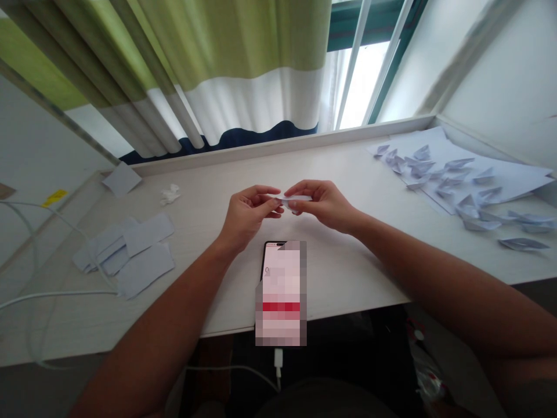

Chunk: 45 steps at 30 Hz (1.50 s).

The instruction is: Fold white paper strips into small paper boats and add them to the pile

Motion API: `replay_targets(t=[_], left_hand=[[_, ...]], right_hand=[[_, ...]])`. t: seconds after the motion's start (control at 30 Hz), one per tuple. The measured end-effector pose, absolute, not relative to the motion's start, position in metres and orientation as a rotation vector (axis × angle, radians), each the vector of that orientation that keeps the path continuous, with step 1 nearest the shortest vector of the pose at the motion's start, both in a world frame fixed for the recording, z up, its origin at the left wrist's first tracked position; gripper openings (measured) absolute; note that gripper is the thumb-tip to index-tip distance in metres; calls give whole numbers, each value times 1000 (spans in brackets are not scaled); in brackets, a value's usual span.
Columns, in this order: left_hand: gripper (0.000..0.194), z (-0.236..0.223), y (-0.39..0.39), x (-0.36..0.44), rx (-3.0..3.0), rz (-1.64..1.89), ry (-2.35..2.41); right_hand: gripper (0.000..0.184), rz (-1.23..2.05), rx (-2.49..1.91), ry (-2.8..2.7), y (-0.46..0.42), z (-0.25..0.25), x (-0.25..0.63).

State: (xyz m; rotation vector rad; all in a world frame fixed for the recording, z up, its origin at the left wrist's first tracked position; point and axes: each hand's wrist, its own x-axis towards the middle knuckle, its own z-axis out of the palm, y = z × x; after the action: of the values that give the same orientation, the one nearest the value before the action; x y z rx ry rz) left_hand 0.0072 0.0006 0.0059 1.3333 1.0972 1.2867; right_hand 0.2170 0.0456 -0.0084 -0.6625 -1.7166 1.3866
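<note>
Between my two hands, above the middle of the white desk, is a small folded piece of white paper [300, 198]. My left hand [250, 212] pinches its left end with thumb and fingers. On the right end, the thumb and fingers of my right hand [324, 203] are closed. The fingers cover part of the paper, so its full shape is hidden. Several folded paper boats [422, 168] sit at the right, some on flat white sheets [517, 165]. Loose paper pieces [145, 270] lie in a pile at the left.
A phone [282, 290] with a charging cable [278, 366] lies at the desk's [209, 313] front edge. Crumpled paper [169, 194] and a square sheet [122, 180] are at the back left. White cables [56, 299] cross the left side. A curtain [243, 69] hangs behind.
</note>
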Motion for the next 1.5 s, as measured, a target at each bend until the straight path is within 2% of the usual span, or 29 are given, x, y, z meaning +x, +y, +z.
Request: replay_targets(t=[0.1,0.2,0.33,0.43,0.6,0.87,1.13,1.5], left_hand=[[20,2,3,9,1248,1346,1116],[24,0,5,8,1145,1345,1097],[30,0,5,8,1099,1308,1052],[35,-1,4,10,1152,1272,1029],[35,-6,3,13,1303,1311,1021],[30,-5,3,13,1328,1291,997],[21,-10,1,10,1711,1416,1215],[18,-1,2,8,1654,1361,1238]], right_hand=[[37,1337,-600,-1786,44,-7,218],[42,1170,-595,-1938,43,-7,220],[22,807,-623,-1979,44,-10,219],[13,709,-608,-1935,45,-10,218],[23,769,-692,-1921,42,-9,218],[19,839,-639,-1951,41,-7,219],[33,1021,-728,-1803,40,-8,215],[22,962,-703,-1893,40,-9,216]])
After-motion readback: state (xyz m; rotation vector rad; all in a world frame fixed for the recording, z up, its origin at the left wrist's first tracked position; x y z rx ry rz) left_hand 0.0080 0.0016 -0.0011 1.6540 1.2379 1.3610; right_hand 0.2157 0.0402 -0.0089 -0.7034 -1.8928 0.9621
